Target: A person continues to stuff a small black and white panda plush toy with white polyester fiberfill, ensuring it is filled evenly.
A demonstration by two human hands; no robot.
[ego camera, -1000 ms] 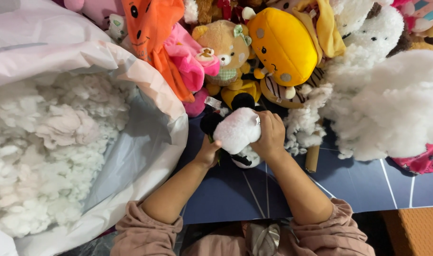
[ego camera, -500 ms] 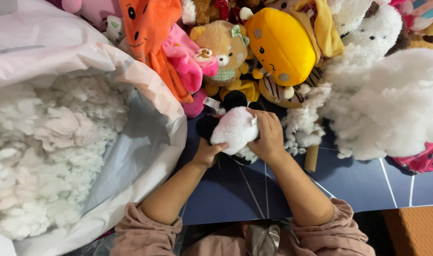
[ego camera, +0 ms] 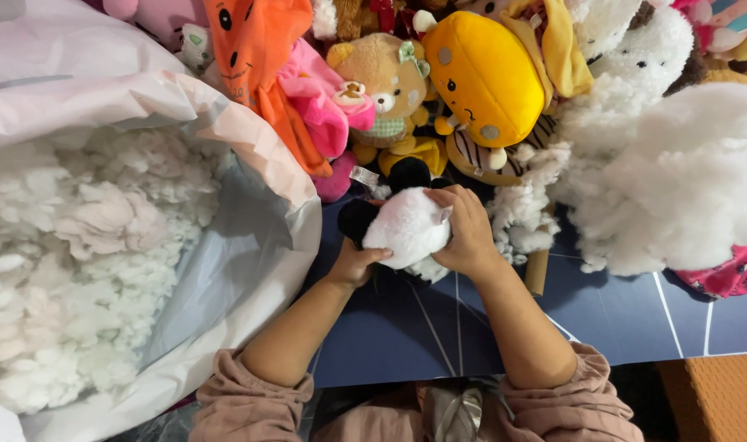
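Sitting hemmed in: big white plastic bag of loose white stuffing crowding the left, heap of fluffy white filling on the right, pile of plush toys with a round yellow one just beyond. Leaving only a narrow strip of dark blue mat bare. Clutching a small white-and-black plush toy above that strip: left hand cupping underneath, right hand wrapping its side, fingers curled tight.

The hands have turned the plush panda slightly.
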